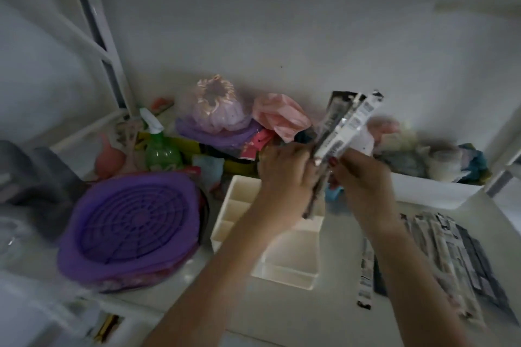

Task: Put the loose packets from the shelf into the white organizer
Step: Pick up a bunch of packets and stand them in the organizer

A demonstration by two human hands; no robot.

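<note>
Both my hands hold a bundle of long black-and-white packets upright above the white organizer. My left hand grips the bundle's lower part from the left, and my right hand grips it from the right. The bundle's lower end hangs just over the organizer's small back compartments. The organizer stands on the white shelf, with small divided cells at the back left and a bigger cell in front. Several more loose packets lie spread flat on the shelf to the right of the organizer. The picture is blurred.
A purple round basket sits left of the organizer. Behind are a green spray bottle, purple and pink cloth bundles, and a white tray of mixed things at the back right. A white shelf post rises at the left.
</note>
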